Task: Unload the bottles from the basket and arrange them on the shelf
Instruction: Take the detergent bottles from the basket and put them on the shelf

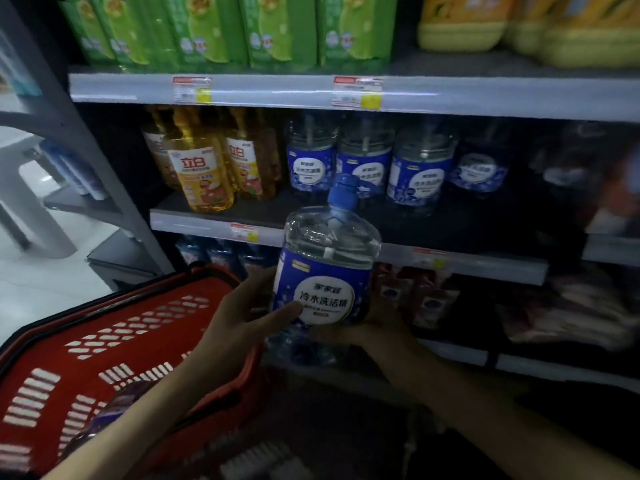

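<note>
In the middle of the frame both hands hold up a clear plastic bottle with a blue label and blue cap [323,268], upright, in front of the grey metal shelf [381,252]. The left hand [239,327] is curled round the bottle's left side with the thumb pressed on the white oval of the label; the right hand [377,327] cups the lower right side and base, its fingers mostly hidden behind the bottle.

Behind the bottle, on the middle shelf board, stands a row of matching clear blue-labelled bottles [367,168], four visible, the rightmost dim in shadow. Left of them are amber-yellow bottles with red and white labels [204,171]. The top shelf carries green packs [221,29] at upper centre and yellow containers [485,26] at upper right. Dark red packets [426,299] lie on the lower shelf just right of the held bottle.

At lower left sits a red plastic basket with slotted walls [114,344]; a blurred bluish bottle [114,403] shows inside it, partly covered by the left forearm.
</note>
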{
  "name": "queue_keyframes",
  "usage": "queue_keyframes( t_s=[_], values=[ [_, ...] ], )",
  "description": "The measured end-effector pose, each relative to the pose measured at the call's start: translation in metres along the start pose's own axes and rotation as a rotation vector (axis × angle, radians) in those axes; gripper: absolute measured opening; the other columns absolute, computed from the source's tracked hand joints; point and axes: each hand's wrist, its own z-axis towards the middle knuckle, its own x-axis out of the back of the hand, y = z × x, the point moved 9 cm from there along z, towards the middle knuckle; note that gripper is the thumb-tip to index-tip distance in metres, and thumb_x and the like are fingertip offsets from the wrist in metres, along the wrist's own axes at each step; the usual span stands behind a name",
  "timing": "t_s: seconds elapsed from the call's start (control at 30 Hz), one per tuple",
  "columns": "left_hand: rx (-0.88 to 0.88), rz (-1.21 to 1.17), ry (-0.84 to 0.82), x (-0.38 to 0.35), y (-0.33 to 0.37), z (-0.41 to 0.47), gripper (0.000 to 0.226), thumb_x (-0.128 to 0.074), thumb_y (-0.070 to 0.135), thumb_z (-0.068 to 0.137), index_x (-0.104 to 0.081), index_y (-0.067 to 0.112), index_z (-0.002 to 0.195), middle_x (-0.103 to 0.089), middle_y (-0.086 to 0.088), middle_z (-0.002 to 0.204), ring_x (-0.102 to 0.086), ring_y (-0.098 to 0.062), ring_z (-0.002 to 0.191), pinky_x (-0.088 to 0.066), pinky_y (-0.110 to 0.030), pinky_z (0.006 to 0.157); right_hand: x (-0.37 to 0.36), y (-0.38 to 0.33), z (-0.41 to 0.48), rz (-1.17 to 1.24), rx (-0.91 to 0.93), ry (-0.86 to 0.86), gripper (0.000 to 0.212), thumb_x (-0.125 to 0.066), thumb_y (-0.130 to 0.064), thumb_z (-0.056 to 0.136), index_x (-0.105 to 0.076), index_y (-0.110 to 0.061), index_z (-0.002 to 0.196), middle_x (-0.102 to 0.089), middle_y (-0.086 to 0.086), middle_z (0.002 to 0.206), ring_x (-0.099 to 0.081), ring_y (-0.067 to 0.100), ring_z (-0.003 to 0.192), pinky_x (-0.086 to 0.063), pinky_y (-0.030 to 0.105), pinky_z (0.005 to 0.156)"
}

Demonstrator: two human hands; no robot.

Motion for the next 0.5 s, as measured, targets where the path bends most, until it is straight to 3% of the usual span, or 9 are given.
queue_keyframes(
  t_s=[0.1, 0.23, 0.3, 0.43, 0.5],
  values=[
    [-0.016, 0.093, 0.013, -0.015, -0.003, 0.006, 0.041, -0.072, 0.028, 0.084, -0.063, 0.031, 0.124, -0.073, 0.013, 0.119, -0.071, -0.013, 0.111, -0.062, -0.040, 0.086, 0.037, -0.002, -0.013, 0.024, 0.025, 0.102, 0.058, -0.092, -0.012, 0.072, -0.066, -0.024, 0.123, -0.076, -0.009, 0.115, -0.070, 0.010, 0.112, -0.058, 0.019, 0.084],
    [-0.138, 0.115, -0.058, -0.053, 0.021, 0.028, 0.048, -0.071, 0.045, 0.080, -0.061, 0.027, 0.124, -0.070, 0.014, 0.121, -0.069, -0.010, 0.112, -0.061, -0.028, 0.083, 0.080, -0.006, -0.024, 0.067, 0.043, 0.236, 0.068, -0.094, -0.008, 0.065, -0.067, -0.028, 0.124, -0.076, -0.009, 0.117, -0.071, 0.010, 0.110, -0.061, 0.034, 0.090],
    [-0.159, 0.115, -0.094, -0.075, 0.028, 0.044, 0.049, -0.073, 0.042, 0.081, -0.062, 0.024, 0.125, -0.071, 0.010, 0.121, -0.069, -0.010, 0.112, -0.061, -0.027, 0.084, 0.101, -0.006, -0.030, 0.097, 0.040, 0.324, 0.072, -0.096, -0.010, 0.061, -0.068, -0.024, 0.125, -0.076, -0.007, 0.117, -0.071, 0.013, 0.110, -0.060, 0.038, 0.093],
    [-0.170, 0.231, -0.116, -0.115, 0.032, 0.080, 0.054, -0.080, 0.032, 0.082, -0.059, 0.029, 0.132, -0.069, 0.014, 0.118, -0.066, -0.001, 0.108, -0.059, -0.023, 0.082, 0.144, -0.008, -0.035, 0.111, 0.074, 0.415, 0.075, -0.096, -0.016, 0.056, -0.068, -0.020, 0.126, -0.077, -0.006, 0.114, -0.073, 0.015, 0.107, -0.063, 0.032, 0.085],
    [-0.153, 0.248, -0.120, -0.134, 0.031, 0.098, 0.059, -0.084, 0.035, 0.081, -0.058, 0.029, 0.133, -0.068, 0.015, 0.120, -0.066, -0.002, 0.107, -0.061, -0.027, 0.082, 0.165, -0.013, -0.035, 0.106, 0.116, 0.450, 0.074, -0.094, -0.008, 0.060, -0.066, -0.017, 0.128, -0.077, -0.005, 0.115, -0.073, 0.012, 0.104, -0.062, 0.026, 0.080]
  ],
)
